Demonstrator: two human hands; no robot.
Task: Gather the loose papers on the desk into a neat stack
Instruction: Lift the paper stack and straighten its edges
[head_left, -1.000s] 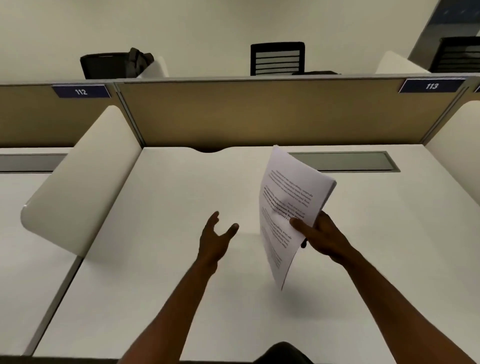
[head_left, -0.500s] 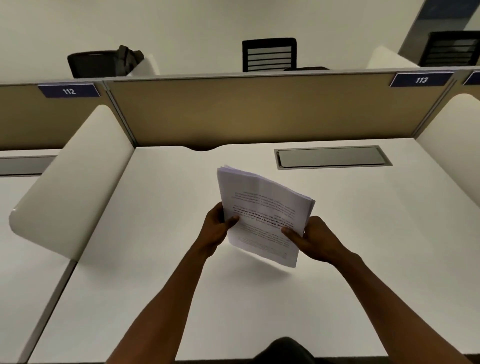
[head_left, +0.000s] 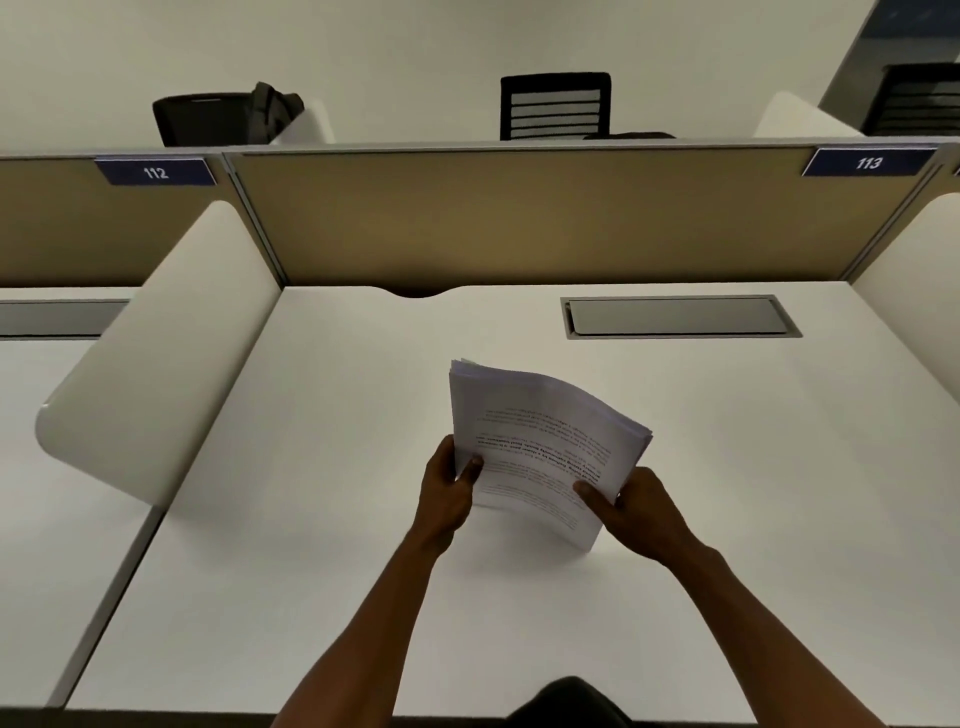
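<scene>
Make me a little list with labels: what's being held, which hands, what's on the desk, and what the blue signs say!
held: a stack of papers, printed, bowed, bottom edge on or just above the desk
left hand: grips the stack's left edge, thumb on front
right hand: grips the stack's right edge, thumb on front
desk: white, no loose sheets visible
desk hatch: grey, closed, far right
blue signs: 112 and 113
behind the divider: black chair
</scene>
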